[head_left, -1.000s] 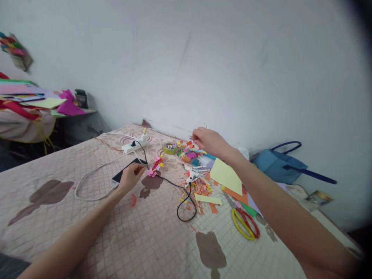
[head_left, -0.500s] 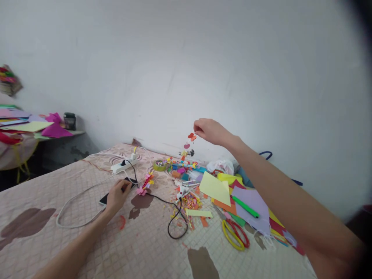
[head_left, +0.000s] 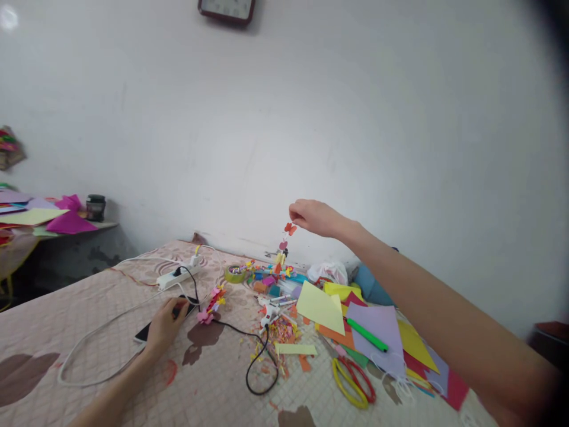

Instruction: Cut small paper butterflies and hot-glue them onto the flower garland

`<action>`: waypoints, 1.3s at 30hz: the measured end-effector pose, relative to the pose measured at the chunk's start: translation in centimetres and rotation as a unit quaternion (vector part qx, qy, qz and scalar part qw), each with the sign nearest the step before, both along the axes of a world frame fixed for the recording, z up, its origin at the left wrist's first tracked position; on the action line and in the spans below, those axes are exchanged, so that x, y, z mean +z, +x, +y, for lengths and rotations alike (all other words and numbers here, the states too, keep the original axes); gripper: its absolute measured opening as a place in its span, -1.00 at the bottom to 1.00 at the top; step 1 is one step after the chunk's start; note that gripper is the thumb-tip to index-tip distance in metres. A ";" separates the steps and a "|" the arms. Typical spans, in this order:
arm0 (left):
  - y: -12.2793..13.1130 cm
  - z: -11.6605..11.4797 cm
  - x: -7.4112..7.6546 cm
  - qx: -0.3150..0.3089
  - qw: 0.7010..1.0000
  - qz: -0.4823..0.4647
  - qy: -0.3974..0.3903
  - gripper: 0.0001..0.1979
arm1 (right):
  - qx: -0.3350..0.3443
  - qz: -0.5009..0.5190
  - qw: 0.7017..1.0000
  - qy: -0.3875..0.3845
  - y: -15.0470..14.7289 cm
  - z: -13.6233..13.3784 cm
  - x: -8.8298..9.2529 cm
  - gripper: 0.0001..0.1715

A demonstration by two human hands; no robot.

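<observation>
My right hand point(head_left: 313, 217) is raised in front of the wall, its fingers pinched at the top of a hanging string of paper butterflies point(head_left: 290, 229). Red-orange, dark pink, black and yellow shapes dangle from it one below another, the lowest near the clutter on the table. My left hand point(head_left: 165, 323) rests on a black phone point(head_left: 143, 333), covering its middle. Its fingers are curled together; whether anything is between them is hidden. Just right of that hand lies a strip with pink, red and yellow paper shapes point(head_left: 212, 303).
A white power strip point(head_left: 171, 277) with cables sits behind the phone. Rightward are a glue gun point(head_left: 269, 314), paper scraps point(head_left: 284, 332), yellow-and-red scissors point(head_left: 353, 382), a green cutter point(head_left: 367, 334) and coloured sheets point(head_left: 377, 320). A tape roll point(head_left: 235, 274) lies near the wall.
The view has tilted up and shifted slightly right, so a frame on the wall now shows. My right hand still holds the butterfly string up; my left hand stays on the phone.
</observation>
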State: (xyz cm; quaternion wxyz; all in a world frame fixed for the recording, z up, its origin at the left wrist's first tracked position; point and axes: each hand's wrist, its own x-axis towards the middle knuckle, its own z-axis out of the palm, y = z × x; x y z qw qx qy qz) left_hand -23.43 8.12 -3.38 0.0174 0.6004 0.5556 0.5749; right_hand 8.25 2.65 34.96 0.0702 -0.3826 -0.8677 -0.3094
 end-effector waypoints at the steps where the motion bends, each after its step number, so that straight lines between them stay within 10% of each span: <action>1: 0.0 0.0 0.0 0.002 1.000 0.001 0.000 -0.72 | -0.001 -0.003 1.000 -0.002 0.1 0.0 0.0 -0.89; 27: -0.2 0.6 -0.4 0.007 0.999 0.020 -0.024 -0.76 | 0.032 -0.015 0.999 0.031 1.7 -0.3 -2.6 -0.87; 39: -0.2 0.5 -0.3 0.010 0.999 0.022 -0.023 -0.76 | -0.034 0.158 0.973 -0.165 2.3 0.6 -3.5 -0.87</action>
